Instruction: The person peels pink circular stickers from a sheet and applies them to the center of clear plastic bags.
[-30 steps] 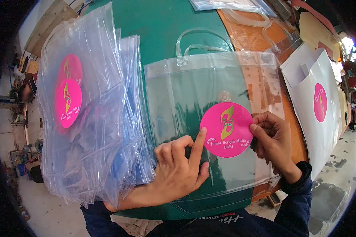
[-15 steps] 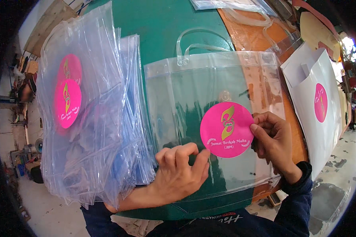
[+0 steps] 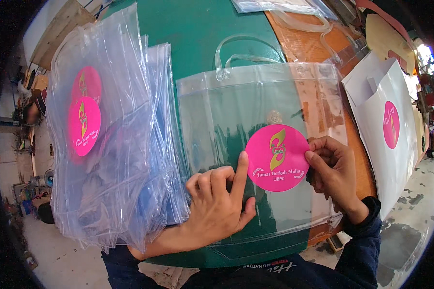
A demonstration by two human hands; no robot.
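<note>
A round pink sticker (image 3: 278,159) with a green emblem lies over the front of a clear plastic bag (image 3: 217,120). Thumb and fingers of my right hand (image 3: 333,168) pinch the sticker's right edge. My left hand (image 3: 220,200) rests on the bag with its fingers apart, the index fingertip touching the sticker's left edge. The bag lies flat, its clear handle (image 3: 250,57) pointing away from me and a round snap (image 3: 274,117) showing above the sticker. Whether the sticker is stuck down all over, I cannot tell.
At the left is a tall pile of clear plastic bags (image 3: 115,130), with pink stickers on the top ones. A white bag (image 3: 388,125) with a pink sticker leans at the right. More clear bags (image 3: 284,4) lie at the far edge of the green and orange tabletop (image 3: 193,29).
My left hand has uncurled its index finger and moved it up from the sticker's lower left to its left edge. My right hand keeps its pinch on the sticker.
</note>
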